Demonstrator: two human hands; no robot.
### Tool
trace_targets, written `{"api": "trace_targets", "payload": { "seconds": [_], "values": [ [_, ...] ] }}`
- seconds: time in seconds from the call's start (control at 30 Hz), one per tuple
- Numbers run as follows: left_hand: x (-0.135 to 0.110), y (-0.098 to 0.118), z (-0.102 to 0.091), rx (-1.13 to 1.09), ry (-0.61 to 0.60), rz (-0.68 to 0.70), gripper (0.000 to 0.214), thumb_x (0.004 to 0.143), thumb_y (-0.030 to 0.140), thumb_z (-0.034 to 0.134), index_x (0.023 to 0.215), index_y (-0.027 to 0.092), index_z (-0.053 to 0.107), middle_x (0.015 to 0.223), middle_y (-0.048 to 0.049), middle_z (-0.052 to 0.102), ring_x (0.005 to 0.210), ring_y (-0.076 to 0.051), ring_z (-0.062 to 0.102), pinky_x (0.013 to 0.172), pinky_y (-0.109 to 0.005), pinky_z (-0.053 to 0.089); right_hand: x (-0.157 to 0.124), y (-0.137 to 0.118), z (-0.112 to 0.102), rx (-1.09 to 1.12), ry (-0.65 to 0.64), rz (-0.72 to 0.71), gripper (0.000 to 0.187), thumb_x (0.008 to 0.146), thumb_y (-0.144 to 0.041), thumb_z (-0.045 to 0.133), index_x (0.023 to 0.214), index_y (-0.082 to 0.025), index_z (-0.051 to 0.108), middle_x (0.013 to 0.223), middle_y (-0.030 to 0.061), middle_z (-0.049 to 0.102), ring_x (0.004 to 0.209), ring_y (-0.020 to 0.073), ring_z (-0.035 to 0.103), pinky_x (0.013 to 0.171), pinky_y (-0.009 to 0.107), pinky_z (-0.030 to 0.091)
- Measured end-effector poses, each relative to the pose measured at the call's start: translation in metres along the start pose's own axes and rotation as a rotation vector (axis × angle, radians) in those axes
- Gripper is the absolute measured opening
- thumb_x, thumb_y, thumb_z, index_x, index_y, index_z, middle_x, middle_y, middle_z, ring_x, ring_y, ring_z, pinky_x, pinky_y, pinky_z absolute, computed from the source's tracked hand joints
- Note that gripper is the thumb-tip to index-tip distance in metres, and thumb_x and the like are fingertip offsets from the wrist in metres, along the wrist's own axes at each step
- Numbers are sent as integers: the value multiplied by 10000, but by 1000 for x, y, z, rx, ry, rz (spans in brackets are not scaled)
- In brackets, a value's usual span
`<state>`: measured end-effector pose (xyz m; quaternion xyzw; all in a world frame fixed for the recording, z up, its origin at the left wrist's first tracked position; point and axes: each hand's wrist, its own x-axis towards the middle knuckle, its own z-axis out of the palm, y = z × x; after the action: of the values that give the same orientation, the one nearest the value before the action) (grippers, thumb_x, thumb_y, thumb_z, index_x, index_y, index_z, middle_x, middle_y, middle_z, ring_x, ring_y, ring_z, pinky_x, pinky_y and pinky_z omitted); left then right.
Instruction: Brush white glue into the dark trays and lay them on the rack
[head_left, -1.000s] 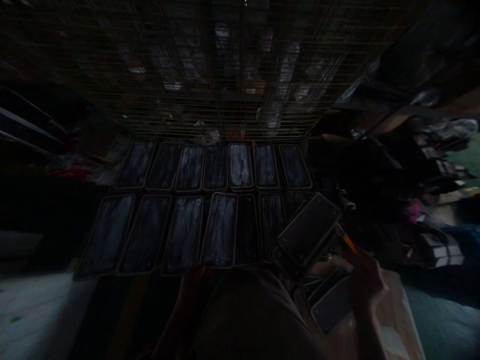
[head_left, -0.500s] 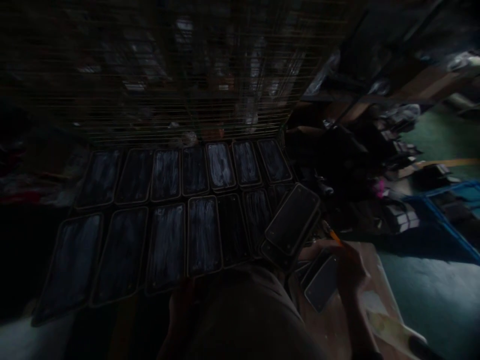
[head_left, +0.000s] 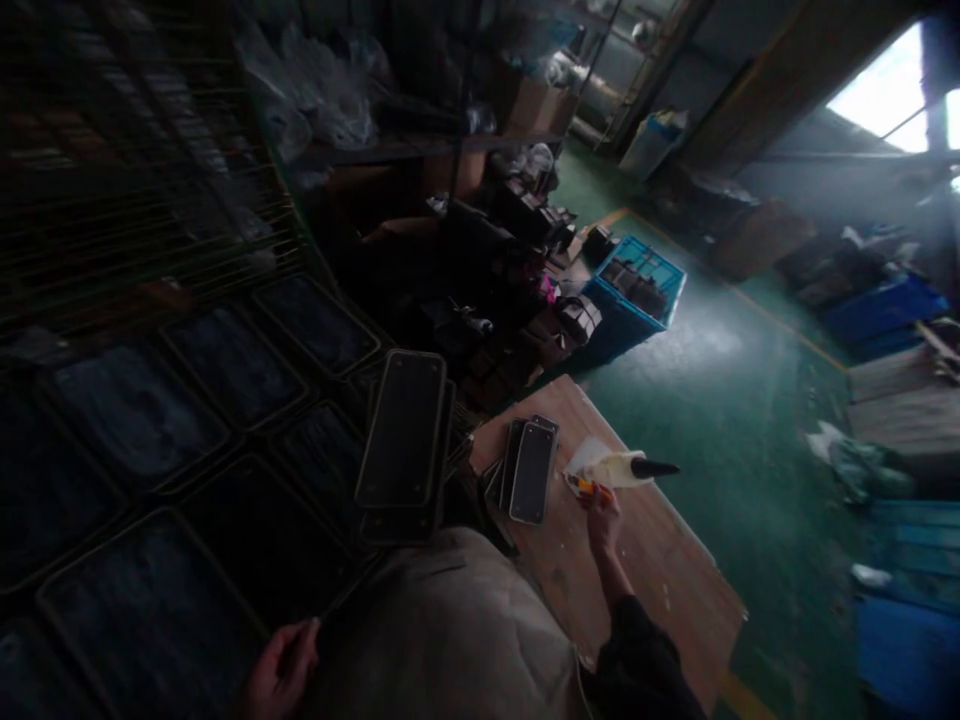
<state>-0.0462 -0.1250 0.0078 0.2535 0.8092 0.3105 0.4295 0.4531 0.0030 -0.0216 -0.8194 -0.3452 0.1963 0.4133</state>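
Observation:
My right hand (head_left: 602, 520) is closed around a thin orange-handled tool (head_left: 592, 488), whose tip I cannot make out. The tip end lies against a white patch beside a pale squeeze bottle (head_left: 616, 470) with a black nozzle, lying on a wooden board (head_left: 660, 570). My left hand (head_left: 283, 665) is low at the left, beside the dark panels, fingers loosely curled and apart, with nothing visible in them. Dark rounded rectangular panels (head_left: 131, 410) with pale smears lie in rows. Two plain panels (head_left: 403, 430) are stacked at the row's end, and smaller ones (head_left: 534, 470) sit on the board.
A wire rack (head_left: 172, 230) rises behind the panels. Beyond the board stand a blue crate (head_left: 637, 285) of dark pieces and a crowded shelf (head_left: 390, 150). Blue bins (head_left: 911, 640) line the right side. Green floor (head_left: 712, 370) runs between them.
The view has swung right, bringing the board, bottle and floor further in. My right hand has moved from beside the small panels to the white patch by the bottle, keeping the orange-handled tool.

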Motion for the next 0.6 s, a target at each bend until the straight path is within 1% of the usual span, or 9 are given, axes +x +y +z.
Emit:
{"api": "trace_targets", "payload": {
  "seconds": [0.07, 0.13, 0.23, 0.3, 0.33, 0.4, 0.5, 0.6],
  "values": [
    [16, 17, 15, -62, -52, -33, 650, 478, 751, 695, 810, 198, 621, 587, -1, 633, 536, -208, 608, 503, -313, 521, 14, 22, -8, -25, 24, 40, 657, 788, -714, 456, 987, -105, 603, 692, 91, 693, 574, 233, 662, 561, 326, 513],
    [29, 39, 30, -91, -56, -46, 608, 503, 664, 734, 879, 201, 618, 674, -6, 667, 594, -203, 625, 517, -294, 521, 31, 42, -13, -55, 56, 71, 639, 793, -701, 450, 975, -111, 611, 697, 95, 694, 605, 239, 663, 593, 335, 505],
    [41, 76, 50, -39, 20, -16, 496, 561, 551, 732, 907, 215, 617, 710, 5, 664, 629, -189, 624, 506, -264, 505, 59, 69, -20, -96, 115, 119, 614, 813, -668, 425, 990, -109, 608, 705, 99, 690, 642, 240, 656, 610, 333, 490],
    [45, 95, 61, -14, 64, -18, 475, 544, 524, 740, 890, 223, 617, 700, 16, 650, 620, -178, 610, 487, -252, 496, 76, 87, -26, -113, 147, 155, 605, 829, -643, 402, 1019, -102, 595, 718, 101, 686, 628, 226, 645, 593, 320, 481],
    [46, 101, 66, 0, 80, -24, 475, 528, 528, 746, 876, 229, 621, 693, 24, 646, 617, -173, 604, 479, -246, 493, 84, 96, -29, -118, 157, 171, 602, 836, -634, 393, 1030, -99, 588, 728, 104, 685, 618, 219, 640, 579, 311, 477],
    [49, 106, 73, 40, 98, -31, 487, 504, 556, 755, 863, 251, 634, 693, 48, 648, 631, -166, 602, 477, -236, 491, 99, 111, -33, -121, 162, 196, 596, 840, -623, 387, 1038, -96, 581, 759, 112, 686, 621, 209, 637, 564, 296, 471],
    [53, 104, 78, 91, 108, -34, 513, 489, 596, 758, 884, 286, 654, 706, 87, 657, 675, -161, 611, 506, -226, 498, 118, 133, -32, -115, 149, 224, 590, 835, -620, 392, 1039, -101, 582, 781, 114, 685, 634, 199, 636, 560, 281, 470],
    [56, 104, 83, 85, 103, -125, 590, 410, 569, 800, 881, 239, 668, 709, 64, 671, 667, -171, 619, 506, -239, 507, 135, 154, -24, -103, 139, 258, 574, 825, -612, 401, 1039, -115, 593, 780, 106, 681, 627, 192, 633, 560, 275, 471]
  ]
}}
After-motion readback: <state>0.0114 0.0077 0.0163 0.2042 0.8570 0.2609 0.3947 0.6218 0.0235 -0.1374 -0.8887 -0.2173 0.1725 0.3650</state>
